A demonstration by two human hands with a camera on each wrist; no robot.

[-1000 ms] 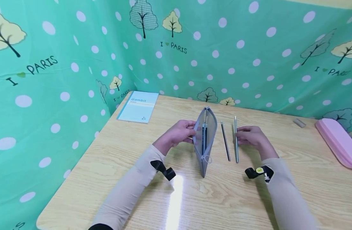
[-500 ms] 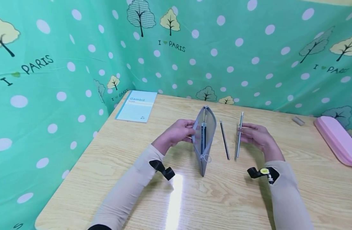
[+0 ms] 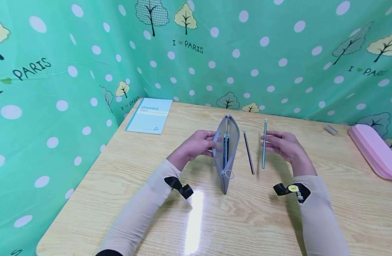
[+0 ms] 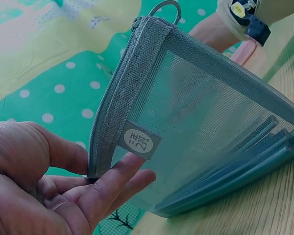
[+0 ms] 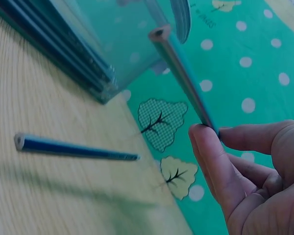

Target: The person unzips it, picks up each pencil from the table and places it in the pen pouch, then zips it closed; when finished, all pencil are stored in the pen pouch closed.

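My left hand (image 3: 196, 145) pinches the side of a grey mesh zip pouch (image 3: 235, 139), which stands with its mouth spread apart. Several dark pencils (image 3: 226, 151) lie inside, showing through the mesh in the left wrist view. To the right of the pouch, my right hand (image 3: 285, 145) pinches a blue-green pencil (image 3: 264, 151) between thumb and fingertips, raised off the table. Its near end is unsharpened in the right wrist view. Between the pouch and that hand, another dark pencil (image 3: 248, 153) lies on the wooden table (image 3: 247, 217).
A notebook (image 3: 149, 117) lies at the table's far left corner. At the far right are a small grey block (image 3: 330, 130), perhaps an eraser, and a closed pink pencil case (image 3: 373, 151). A green printed curtain (image 3: 208, 83) hangs along the back and left edges.
My right hand has lifted its pencil from the table, first tilting it, then moving it slightly left toward the pouch. My left hand keeps its grip on the pouch.
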